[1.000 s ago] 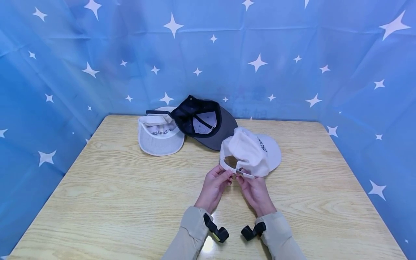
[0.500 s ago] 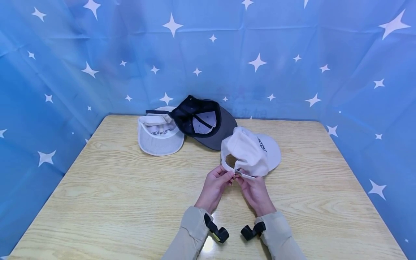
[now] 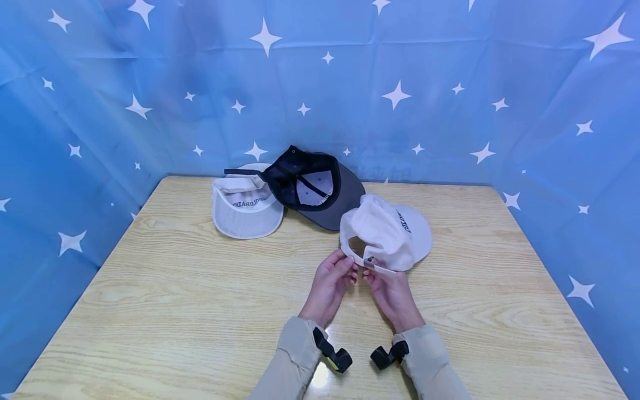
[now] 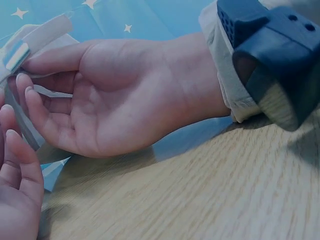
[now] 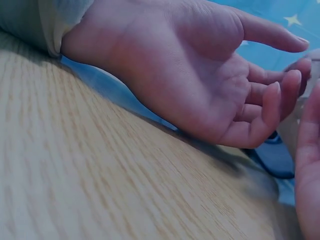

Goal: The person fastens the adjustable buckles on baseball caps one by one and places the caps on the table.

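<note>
A white baseball cap (image 3: 381,236) with dark lettering lies on the table, brim to the right and back strap towards me. In the head view my left hand (image 3: 326,286) pinches the strap on the left of its metal buckle (image 3: 369,263), thumb on top. My right hand (image 3: 395,297) holds the strap's other side just right of the buckle. The left wrist view looks across at the right hand (image 4: 130,95), whose thumb and finger pinch the strap beside the shiny buckle (image 4: 17,56). Across in the right wrist view, the left hand (image 5: 195,75) has its fingers curled.
Behind the held cap a dark grey cap (image 3: 347,197) lies with its inside up, touching or nearly touching it. It overlaps a pale grey cap (image 3: 247,222) on the left. A blue star-patterned cloth (image 3: 320,78) stands behind the wooden table (image 3: 200,311).
My left thumb has drawn back slightly up and left along the strap, away from the buckle. My right hand and the other caps have stayed put.
</note>
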`<state>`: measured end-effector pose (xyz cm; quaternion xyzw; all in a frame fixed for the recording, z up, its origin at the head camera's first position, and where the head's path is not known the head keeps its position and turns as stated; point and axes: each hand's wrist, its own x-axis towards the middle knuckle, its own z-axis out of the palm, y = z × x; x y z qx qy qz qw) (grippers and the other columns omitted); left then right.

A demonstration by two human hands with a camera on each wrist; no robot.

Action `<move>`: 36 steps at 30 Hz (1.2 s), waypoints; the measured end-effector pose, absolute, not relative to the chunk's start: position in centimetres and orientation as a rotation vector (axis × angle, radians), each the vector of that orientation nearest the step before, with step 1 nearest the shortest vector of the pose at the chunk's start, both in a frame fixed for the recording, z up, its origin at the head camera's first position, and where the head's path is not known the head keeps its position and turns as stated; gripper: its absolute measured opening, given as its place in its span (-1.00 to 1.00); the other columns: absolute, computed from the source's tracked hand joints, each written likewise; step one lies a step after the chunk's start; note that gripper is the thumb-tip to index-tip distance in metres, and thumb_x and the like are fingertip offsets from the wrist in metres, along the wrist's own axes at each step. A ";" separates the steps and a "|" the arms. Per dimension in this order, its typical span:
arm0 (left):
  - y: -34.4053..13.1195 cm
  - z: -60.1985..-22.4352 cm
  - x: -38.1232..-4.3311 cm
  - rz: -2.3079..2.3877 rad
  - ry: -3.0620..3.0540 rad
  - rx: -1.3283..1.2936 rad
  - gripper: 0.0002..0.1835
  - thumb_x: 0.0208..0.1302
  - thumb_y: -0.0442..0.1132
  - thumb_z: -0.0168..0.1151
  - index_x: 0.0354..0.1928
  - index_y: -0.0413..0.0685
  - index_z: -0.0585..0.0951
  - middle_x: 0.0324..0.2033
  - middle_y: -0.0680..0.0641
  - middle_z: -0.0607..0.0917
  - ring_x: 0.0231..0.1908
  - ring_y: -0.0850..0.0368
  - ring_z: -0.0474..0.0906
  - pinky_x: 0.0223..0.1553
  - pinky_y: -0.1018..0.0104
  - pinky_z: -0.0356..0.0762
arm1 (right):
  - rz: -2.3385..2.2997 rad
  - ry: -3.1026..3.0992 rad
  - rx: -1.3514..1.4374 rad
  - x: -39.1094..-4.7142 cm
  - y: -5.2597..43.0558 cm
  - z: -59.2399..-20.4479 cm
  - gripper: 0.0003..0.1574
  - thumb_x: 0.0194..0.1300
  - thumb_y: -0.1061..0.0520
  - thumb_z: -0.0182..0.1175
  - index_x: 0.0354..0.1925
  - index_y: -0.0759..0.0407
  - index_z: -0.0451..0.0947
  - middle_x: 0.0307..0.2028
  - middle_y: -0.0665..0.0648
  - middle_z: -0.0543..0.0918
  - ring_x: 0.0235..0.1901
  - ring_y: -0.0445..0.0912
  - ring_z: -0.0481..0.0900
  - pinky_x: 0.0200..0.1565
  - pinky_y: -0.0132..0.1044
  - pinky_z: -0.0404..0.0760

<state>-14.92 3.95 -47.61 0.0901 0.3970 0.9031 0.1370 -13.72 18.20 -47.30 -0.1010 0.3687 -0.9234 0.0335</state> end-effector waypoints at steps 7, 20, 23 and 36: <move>3.9 -47.5 -14.9 2.642 1.111 0.209 -0.83 0.09 -0.20 0.24 -0.30 -0.05 0.49 -0.42 0.04 0.53 -0.39 0.22 0.43 -0.38 0.46 0.39 | -2.873 0.991 -0.353 -13.8 18.4 -47.3 -0.84 0.27 0.33 -0.01 -0.17 0.23 0.43 -0.29 0.08 0.57 -0.34 -0.14 0.55 -0.24 -0.40 0.53; 3.9 -47.4 -14.8 2.630 1.137 0.224 -0.90 0.13 -0.24 0.21 -0.37 -0.01 0.47 -0.42 0.05 0.54 -0.40 0.22 0.42 -0.38 0.46 0.38 | -2.868 0.970 -0.314 -13.7 18.5 -47.3 -0.82 0.28 0.34 -0.03 -0.16 0.24 0.44 -0.26 0.09 0.56 -0.32 -0.13 0.54 -0.24 -0.41 0.53; 4.0 -47.4 -14.8 2.626 1.163 0.222 -0.90 0.12 -0.25 0.21 -0.38 -0.01 0.46 -0.44 0.05 0.51 -0.41 0.22 0.42 -0.39 0.46 0.38 | -2.864 0.988 -0.295 -13.7 18.4 -47.2 -0.85 0.25 0.34 0.01 -0.19 0.25 0.44 -0.27 0.09 0.55 -0.33 -0.13 0.54 -0.24 -0.41 0.53; 4.0 -47.4 -14.9 2.619 1.182 0.187 -0.91 0.13 -0.29 0.20 -0.37 -0.07 0.47 -0.46 0.03 0.52 -0.43 0.22 0.44 -0.42 0.45 0.39 | -2.852 1.048 -0.300 -13.6 18.3 -47.1 -0.79 0.23 0.37 0.02 -0.14 0.22 0.39 -0.27 0.08 0.53 -0.34 -0.15 0.53 -0.25 -0.43 0.52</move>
